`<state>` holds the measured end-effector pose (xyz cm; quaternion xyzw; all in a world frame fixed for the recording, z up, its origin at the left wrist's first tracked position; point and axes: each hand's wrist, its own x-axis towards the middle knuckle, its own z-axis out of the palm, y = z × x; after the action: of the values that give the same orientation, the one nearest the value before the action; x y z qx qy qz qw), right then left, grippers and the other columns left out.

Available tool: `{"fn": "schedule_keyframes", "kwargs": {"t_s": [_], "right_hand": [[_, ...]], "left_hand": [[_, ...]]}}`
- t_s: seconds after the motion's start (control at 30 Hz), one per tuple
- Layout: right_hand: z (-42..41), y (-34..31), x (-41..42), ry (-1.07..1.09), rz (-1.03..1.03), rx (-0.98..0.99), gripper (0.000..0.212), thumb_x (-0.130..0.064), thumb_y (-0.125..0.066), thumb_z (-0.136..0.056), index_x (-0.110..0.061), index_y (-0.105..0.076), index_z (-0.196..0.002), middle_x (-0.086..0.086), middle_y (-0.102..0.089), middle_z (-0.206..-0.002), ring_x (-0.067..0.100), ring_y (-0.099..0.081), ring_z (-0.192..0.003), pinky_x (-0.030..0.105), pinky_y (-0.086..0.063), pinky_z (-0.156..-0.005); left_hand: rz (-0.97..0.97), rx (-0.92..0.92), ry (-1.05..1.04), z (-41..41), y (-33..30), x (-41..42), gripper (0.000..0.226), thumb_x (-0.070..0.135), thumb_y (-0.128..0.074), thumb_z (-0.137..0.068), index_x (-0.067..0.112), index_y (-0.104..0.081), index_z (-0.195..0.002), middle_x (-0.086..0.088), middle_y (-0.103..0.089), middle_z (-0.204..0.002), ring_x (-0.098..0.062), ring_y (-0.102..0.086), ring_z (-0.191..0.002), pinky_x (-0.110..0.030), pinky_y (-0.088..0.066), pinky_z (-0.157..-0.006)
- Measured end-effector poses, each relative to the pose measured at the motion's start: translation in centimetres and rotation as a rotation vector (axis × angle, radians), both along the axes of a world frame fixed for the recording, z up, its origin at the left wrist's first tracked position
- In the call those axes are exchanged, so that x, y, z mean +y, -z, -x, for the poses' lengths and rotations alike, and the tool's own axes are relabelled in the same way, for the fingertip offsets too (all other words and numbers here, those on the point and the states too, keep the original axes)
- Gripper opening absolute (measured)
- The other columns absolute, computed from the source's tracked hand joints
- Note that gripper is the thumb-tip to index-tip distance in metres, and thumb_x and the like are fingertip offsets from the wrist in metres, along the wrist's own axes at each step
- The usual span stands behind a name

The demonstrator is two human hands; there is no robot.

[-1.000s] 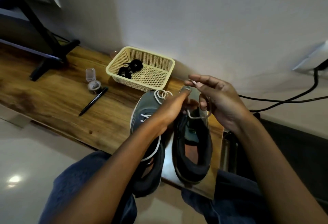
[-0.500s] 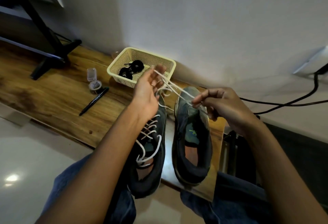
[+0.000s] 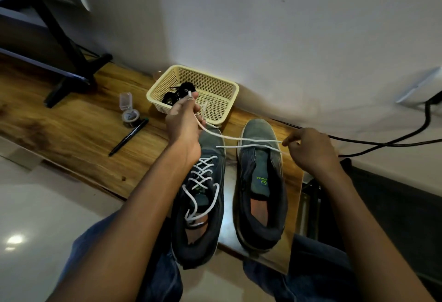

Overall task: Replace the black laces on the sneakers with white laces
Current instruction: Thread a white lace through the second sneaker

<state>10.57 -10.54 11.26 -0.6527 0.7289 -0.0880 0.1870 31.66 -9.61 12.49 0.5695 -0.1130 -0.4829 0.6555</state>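
Two grey sneakers stand side by side, toes toward the wall: left sneaker fully laced in white, right sneaker unlaced. A loose white lace stretches in two strands above their toes. Black laces lie coiled in the cream basket.

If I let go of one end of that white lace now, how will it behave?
The white lace is probably floppy: it runs straight only where the left hand and right hand hold it. Likely light, it should drop limp over the unlaced sneaker.
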Motion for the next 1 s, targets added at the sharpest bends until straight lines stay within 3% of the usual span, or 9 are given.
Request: {"fn": "schedule_keyframes", "kwargs": {"t_s": [0.07, 0.13, 0.27, 0.37, 0.43, 0.53, 0.7, 0.87, 1.0], "right_hand": [[-0.6, 0.0, -0.1, -0.051, 0.177, -0.077, 0.025, -0.012, -0.05, -0.088, -0.021, -0.072, -0.094, 0.009, -0.063, -0.114, 0.035, -0.052, -0.111, 0.05, -0.044, -0.095], [-1.7, -0.9, 0.3, -0.066, 0.262, -0.379, 0.022, -0.014, -0.05, -0.092, -0.017, -0.072, -0.096, 0.006, -0.067, -0.105, 0.024, -0.059, -0.103, 0.042, -0.047, -0.092], [-3.8, -2.9, 1.7, -0.046, -0.128, -0.99, 0.034, -0.034, -0.044, -0.1, -0.013, -0.071, -0.098, 0.0, -0.072, -0.09, 0.002, -0.066, -0.077, 0.016, -0.05, -0.068], [-3.9, -3.1, 1.7, 0.104, -0.18, -1.269, 0.021, -0.019, -0.053, -0.097, -0.004, -0.067, -0.103, 0.002, -0.069, -0.078, 0.007, -0.065, -0.064, 0.016, -0.051, -0.052], [-3.4, -3.2, 1.1, 0.238, -0.167, -1.397, 0.012, -0.011, -0.056, -0.094, -0.005, -0.066, -0.095, 0.001, -0.066, -0.07, 0.01, -0.063, -0.061, 0.019, -0.05, -0.052], [-1.8, -2.8, 0.2, 0.362, -0.192, -1.512, 0.012, -0.019, -0.055, -0.094, -0.014, -0.065, -0.091, -0.006, -0.062, -0.069, 0.006, -0.056, -0.065, 0.02, -0.039, -0.06], [0.0, -2.6, -0.7, 0.504, -0.029, -1.535, 0.022, -0.028, -0.046, -0.099, -0.021, -0.063, -0.088, -0.013, -0.064, -0.058, 0.001, -0.057, -0.057, 0.018, -0.033, -0.057], [0.6, -2.3, -1.0, 0.662, 0.047, -1.544, 0.025, -0.03, -0.044, -0.1, -0.023, -0.064, -0.086, -0.015, -0.066, -0.057, 0.003, -0.052, -0.062, 0.019, -0.035, -0.059], [1.0, -2.2, -1.0, 0.713, 0.074, -1.514, 0.024, -0.027, -0.046, -0.1, -0.022, -0.065, -0.086, -0.014, -0.066, -0.062, 0.002, -0.055, -0.06, 0.018, -0.036, -0.056]], "left_hand": [[0.02, -0.144, 0.206, 0.6, -0.3, 0.4, 0.018, 0.016, -0.052, -0.097, 0.021, -0.069, -0.092, 0.009, -0.049, -0.067, -0.001, -0.04, -0.049, -0.015, -0.036, -0.051], [0.084, -0.321, 0.452, 1.5, -0.6, 1.0, 0.02, 0.016, -0.053, -0.096, 0.023, -0.07, -0.091, 0.008, -0.052, -0.069, -0.002, -0.042, -0.054, -0.015, -0.034, -0.052], [0.184, -0.636, 0.836, 3.1, 0.2, 1.8, 0.013, 0.01, -0.058, -0.092, 0.014, -0.07, -0.087, 0.002, -0.066, -0.077, -0.002, -0.057, -0.065, -0.018, -0.044, -0.064], [0.117, -0.852, 0.949, 3.1, 1.3, 1.8, 0.009, 0.018, -0.065, -0.087, 0.013, -0.072, -0.088, 0.001, -0.07, -0.084, -0.011, -0.063, -0.078, -0.03, -0.048, -0.077], [0.044, -0.928, 0.949, 2.7, 1.5, 1.6, 0.011, 0.026, -0.065, -0.086, 0.019, -0.073, -0.086, 0.006, -0.065, -0.072, -0.012, -0.057, -0.066, -0.029, -0.044, -0.066], [-0.033, -1.04, 0.897, 2.0, 1.5, 1.3, 0.014, 0.03, -0.061, -0.087, 0.023, -0.073, -0.083, 0.011, -0.056, -0.059, -0.011, -0.048, -0.055, -0.025, -0.032, -0.056], [-0.21, -1.14, 0.677, 0.2, 1.2, 0.8, 0.018, 0.032, -0.055, -0.092, 0.025, -0.069, -0.082, 0.01, -0.058, -0.066, -0.011, -0.049, -0.057, -0.024, -0.03, -0.054], [-0.391, -1.439, 0.427, -2.3, 0.6, 0.9, 0.023, 0.032, -0.05, -0.094, 0.022, -0.07, -0.092, -0.002, -0.069, -0.086, -0.025, -0.061, -0.078, -0.028, -0.038, -0.065], [-0.415, -1.576, 0.192, -4.4, 0.7, 0.9, 0.026, 0.026, -0.048, -0.095, 0.014, -0.071, -0.101, -0.019, -0.068, -0.102, -0.036, -0.06, -0.098, -0.041, -0.044, -0.086]]}}
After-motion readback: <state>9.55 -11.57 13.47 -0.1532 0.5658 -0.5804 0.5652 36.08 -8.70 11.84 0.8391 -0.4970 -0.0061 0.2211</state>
